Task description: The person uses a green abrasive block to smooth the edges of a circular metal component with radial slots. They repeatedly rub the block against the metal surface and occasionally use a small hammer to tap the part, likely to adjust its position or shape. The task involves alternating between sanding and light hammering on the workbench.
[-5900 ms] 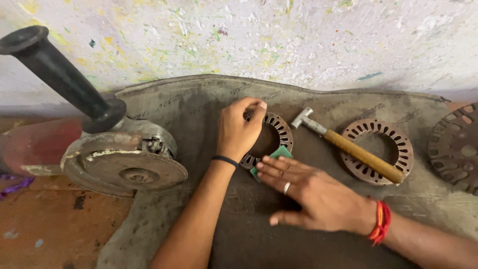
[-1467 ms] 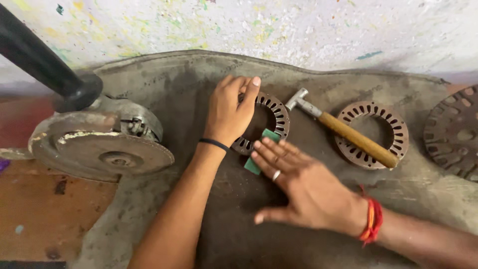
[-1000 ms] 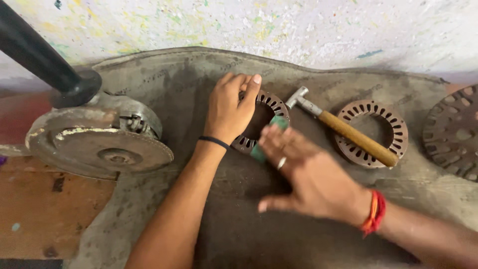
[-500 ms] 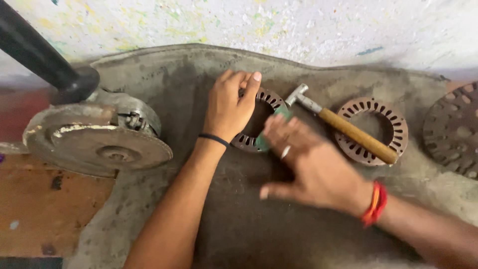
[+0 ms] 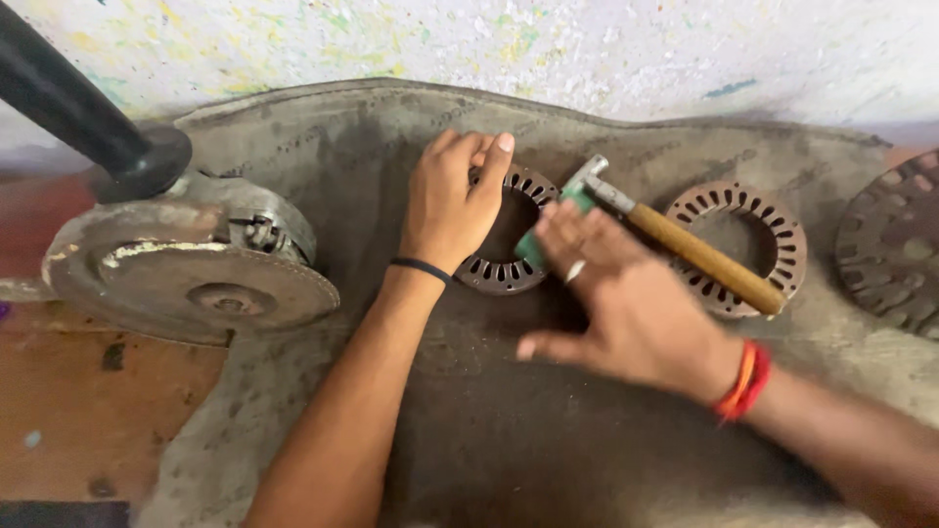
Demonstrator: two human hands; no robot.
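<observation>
slotted metal ring (image 5: 504, 274) flat on mat, green strip (image 5: 533, 244) across it

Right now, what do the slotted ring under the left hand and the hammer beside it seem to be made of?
The slotted ring looks like dull, rusty-brown metal, possibly stacked steel sheet: its teeth are thin and dark. The hammer seems to have a smooth, light brown wooden handle and a grey, unpolished metal head. The left hand covers part of the ring.

Slotted disc (image 5: 895, 244) cut at right edge
</observation>
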